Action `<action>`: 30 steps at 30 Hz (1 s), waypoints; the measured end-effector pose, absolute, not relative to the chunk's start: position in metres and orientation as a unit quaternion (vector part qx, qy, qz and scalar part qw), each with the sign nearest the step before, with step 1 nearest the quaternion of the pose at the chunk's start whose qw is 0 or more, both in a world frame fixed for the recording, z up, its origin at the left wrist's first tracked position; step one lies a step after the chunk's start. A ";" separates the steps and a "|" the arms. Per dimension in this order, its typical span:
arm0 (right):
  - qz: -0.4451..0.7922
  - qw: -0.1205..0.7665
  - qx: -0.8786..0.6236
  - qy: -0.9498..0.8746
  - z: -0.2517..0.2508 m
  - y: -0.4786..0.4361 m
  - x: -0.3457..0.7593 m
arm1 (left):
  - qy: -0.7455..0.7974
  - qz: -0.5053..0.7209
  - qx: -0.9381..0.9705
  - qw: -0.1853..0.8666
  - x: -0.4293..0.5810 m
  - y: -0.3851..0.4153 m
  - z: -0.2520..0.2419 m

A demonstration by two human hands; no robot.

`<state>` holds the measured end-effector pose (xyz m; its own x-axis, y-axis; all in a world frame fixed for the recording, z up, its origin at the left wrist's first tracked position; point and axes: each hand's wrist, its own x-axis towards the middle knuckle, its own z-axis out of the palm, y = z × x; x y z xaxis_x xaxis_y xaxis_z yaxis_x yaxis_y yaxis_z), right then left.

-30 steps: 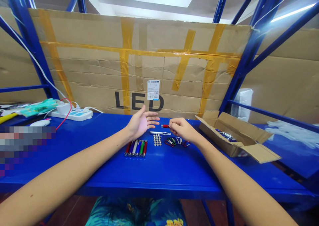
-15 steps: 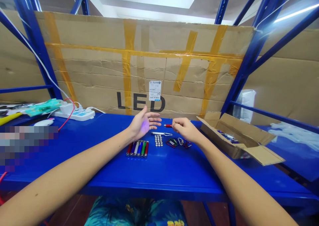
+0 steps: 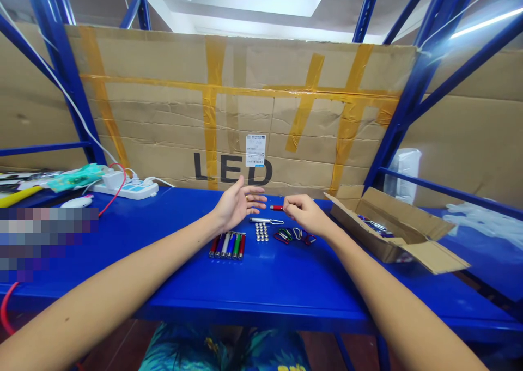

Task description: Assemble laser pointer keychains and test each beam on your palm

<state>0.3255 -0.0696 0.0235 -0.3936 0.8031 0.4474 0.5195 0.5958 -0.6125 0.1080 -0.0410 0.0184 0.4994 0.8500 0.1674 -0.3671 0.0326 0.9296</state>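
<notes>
My right hand (image 3: 304, 212) is closed around a small red flashlight (image 3: 277, 208). Its silver-coloured end sticks out to the left, towards my left palm. My left hand (image 3: 237, 205) is held up with the palm facing right and the fingers spread, holding nothing. Below the hands lies a silver flashlight (image 3: 259, 220) with a carabiner clip at its right end. Under it, several button cells (image 3: 261, 232) sit in a neat grid. Coloured carabiners (image 3: 297, 234) lie to their right, and a row of coloured flashlight tubes (image 3: 227, 245) to their left.
An open cardboard box (image 3: 368, 237) with more metal pieces stands at the right. A white power strip (image 3: 137, 189) with cables is at the back left. Behind the blue table (image 3: 278, 284) rises a taped cardboard wall (image 3: 171, 120), between blue rack posts.
The purple glow on my left palm has gone out. Both hands stay nearly where they were, with the red flashlight still in my right. The view has shifted very slightly.
</notes>
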 end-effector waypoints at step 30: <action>0.134 0.374 -0.442 -0.805 0.021 -0.067 0.326 | 0.219 0.433 0.532 0.694 0.108 -0.038 0.016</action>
